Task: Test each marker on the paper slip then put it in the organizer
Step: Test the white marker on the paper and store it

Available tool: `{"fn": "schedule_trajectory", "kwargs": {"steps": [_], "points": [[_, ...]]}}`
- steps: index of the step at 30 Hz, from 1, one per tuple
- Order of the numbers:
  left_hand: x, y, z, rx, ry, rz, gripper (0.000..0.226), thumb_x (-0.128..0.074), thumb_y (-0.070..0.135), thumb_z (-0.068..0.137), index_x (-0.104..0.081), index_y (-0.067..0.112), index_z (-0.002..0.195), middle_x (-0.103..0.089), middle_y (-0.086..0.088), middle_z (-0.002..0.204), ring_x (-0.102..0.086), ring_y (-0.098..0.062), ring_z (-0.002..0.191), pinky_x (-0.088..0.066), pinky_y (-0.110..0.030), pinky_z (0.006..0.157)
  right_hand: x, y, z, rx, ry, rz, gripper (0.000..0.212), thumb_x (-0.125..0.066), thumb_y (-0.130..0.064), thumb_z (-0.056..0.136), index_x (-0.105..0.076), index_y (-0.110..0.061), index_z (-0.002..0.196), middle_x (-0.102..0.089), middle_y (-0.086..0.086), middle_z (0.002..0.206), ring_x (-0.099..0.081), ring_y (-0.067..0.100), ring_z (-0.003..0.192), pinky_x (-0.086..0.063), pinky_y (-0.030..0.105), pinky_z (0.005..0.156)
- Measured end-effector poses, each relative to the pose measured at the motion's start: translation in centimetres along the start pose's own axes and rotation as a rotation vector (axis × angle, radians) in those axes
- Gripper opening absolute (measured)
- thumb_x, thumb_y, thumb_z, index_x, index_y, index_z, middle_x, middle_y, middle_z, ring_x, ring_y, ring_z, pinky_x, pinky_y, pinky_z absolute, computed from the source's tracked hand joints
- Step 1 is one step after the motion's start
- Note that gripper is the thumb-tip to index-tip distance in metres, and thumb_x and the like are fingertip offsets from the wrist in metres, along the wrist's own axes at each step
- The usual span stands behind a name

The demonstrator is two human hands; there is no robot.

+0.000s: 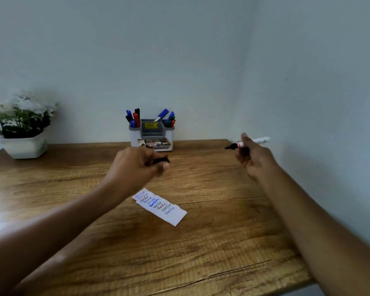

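Note:
A white paper slip (pixel 161 207) covered with several handwritten words in blue, red, green and black lies mid-table. Above and behind it, my left hand (pixel 137 165) is closed around a black marker cap (pixel 161 160). Off to the right, my right hand (pixel 254 158) holds an uncapped marker (pixel 248 143) with a white barrel and a dark tip that points left. The grey and white organizer (pixel 151 135) stands at the back against the wall, with several blue, red, black and green markers upright in its side compartments. The two hands are well apart.
A white pot with white flowers (pixel 23 127) stands at the back left corner of the wooden table (pixel 201 253). Walls close in behind and on the right. The table's front right edge shows at the lower right.

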State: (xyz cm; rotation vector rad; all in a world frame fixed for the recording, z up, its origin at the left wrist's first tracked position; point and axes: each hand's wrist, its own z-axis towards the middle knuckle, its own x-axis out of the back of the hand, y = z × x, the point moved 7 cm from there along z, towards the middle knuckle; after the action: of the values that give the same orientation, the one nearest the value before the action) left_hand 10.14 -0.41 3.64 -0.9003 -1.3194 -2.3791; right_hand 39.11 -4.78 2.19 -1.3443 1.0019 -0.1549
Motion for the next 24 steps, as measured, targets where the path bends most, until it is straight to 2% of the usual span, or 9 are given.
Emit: {"fn": "schedule_trajectory", "kwargs": {"steps": [2, 3, 6, 8, 12, 16, 18, 20, 24], "points": [[0.2, 0.4, 0.5, 0.004, 0.007, -0.185, 0.022, -0.073, 0.034, 0.08, -0.071, 0.024, 0.1, -0.075, 0.008, 0.075, -0.07, -0.002, 0.074, -0.058, -0.026, 0.075, -2.1, 1.5, -1.2, -0.047, -0.159, -0.07, 0.018, -0.069, -0.016, 0.083, -0.057, -0.005, 0.074, -0.061, 0.004, 0.059, -0.058, 0.007, 0.044, -0.053, 0.018, 0.043], [-0.1, 0.7, 0.4, -0.022, -0.019, -0.188, 0.022, -0.072, 0.035, 0.08, -0.071, 0.025, 0.1, -0.075, 0.009, 0.076, -0.07, 0.0, 0.073, -0.058, -0.025, 0.074, -3.4, 2.2, -1.9, -0.047, -0.225, -0.092, 0.017, -0.069, -0.015, 0.082, -0.058, -0.006, 0.075, -0.061, 0.003, 0.056, -0.058, 0.007, 0.044, -0.052, 0.018, 0.043], [-0.5, 1.1, -1.1, -0.184, -0.127, -0.017, 0.025, -0.067, 0.047, 0.077, -0.069, 0.036, 0.099, -0.073, 0.015, 0.081, -0.068, -0.001, 0.077, -0.057, -0.024, 0.068, -5.7, 3.8, -3.5, -0.057, -0.358, -0.147, 0.011, -0.07, -0.01, 0.081, -0.062, -0.004, 0.081, -0.064, 0.004, 0.06, -0.062, 0.008, 0.049, -0.054, 0.019, 0.046], [-0.1, 1.8, -2.4, -0.36, -0.177, 0.033, 0.031, -0.063, 0.056, 0.079, -0.07, 0.035, 0.101, -0.072, 0.018, 0.088, -0.067, 0.001, 0.081, -0.055, -0.021, 0.065, -5.4, 4.0, -4.1, -0.053, -0.4, -0.185, 0.006, -0.069, -0.006, 0.081, -0.064, -0.002, 0.081, -0.066, 0.005, 0.065, -0.064, 0.01, 0.053, -0.055, 0.02, 0.05], [0.6, 1.4, -5.0, -0.628, -0.323, 0.202, 0.034, -0.053, 0.052, 0.089, -0.068, 0.032, 0.111, -0.071, 0.02, 0.102, -0.066, 0.008, 0.085, -0.05, -0.006, 0.06, -5.0, 4.7, -6.7, -0.069, -0.5, -0.209, 0.008, -0.063, 0.001, 0.083, -0.067, -0.003, 0.078, -0.067, 0.006, 0.064, -0.066, 0.012, 0.054, -0.058, 0.021, 0.054], [-0.3, -2.4, -5.9, -0.585, -0.431, 0.417, 0.034, -0.045, 0.06, 0.092, -0.056, 0.047, 0.121, -0.067, 0.024, 0.107, -0.063, 0.005, 0.097, -0.056, -0.029, 0.075, -5.2, 6.6, -10.5, -0.09, -0.678, -0.358, 0.014, -0.062, 0.008, 0.08, -0.066, -0.006, 0.082, -0.069, 0.003, 0.071, -0.066, 0.011, 0.062, -0.059, 0.022, 0.062], [-0.9, -2.7, -6.2, -0.61, -0.459, 0.408, 0.034, -0.046, 0.057, 0.093, -0.056, 0.044, 0.123, -0.067, 0.021, 0.111, -0.063, 0.001, 0.102, -0.056, -0.033, 0.078, -5.3, 7.6, -11.7, -0.091, -0.741, -0.478, 0.018, -0.062, 0.01, 0.079, -0.063, -0.008, 0.081, -0.068, 0.002, 0.071, -0.065, 0.011, 0.063, -0.058, 0.023, 0.063], [-1.2, -2.4, -6.5, -0.653, -0.477, 0.371, 0.035, -0.044, 0.055, 0.094, -0.057, 0.04, 0.123, -0.067, 0.019, 0.115, -0.063, -0.002, 0.107, -0.056, -0.037, 0.083, -5.5, 8.2, -12.2, -0.074, -0.773, -0.557, 0.019, -0.063, 0.011, 0.077, -0.059, -0.007, 0.076, -0.064, 0.004, 0.069, -0.062, 0.011, 0.06, -0.056, 0.022, 0.058], [-1.3, -2.1, -6.7, -0.692, -0.503, 0.244, 0.033, -0.051, 0.047, 0.094, -0.059, 0.034, 0.124, -0.066, 0.016, 0.121, -0.06, -0.005, 0.116, -0.054, -0.038, 0.088, -5.6, 9.0, -12.1, -0.037, -0.803, -0.666, 0.011, -0.063, -0.006, 0.063, -0.053, -0.008, 0.065, -0.061, 0.001, 0.056, -0.056, 0.01, 0.052, -0.052, 0.024, 0.048]]}}
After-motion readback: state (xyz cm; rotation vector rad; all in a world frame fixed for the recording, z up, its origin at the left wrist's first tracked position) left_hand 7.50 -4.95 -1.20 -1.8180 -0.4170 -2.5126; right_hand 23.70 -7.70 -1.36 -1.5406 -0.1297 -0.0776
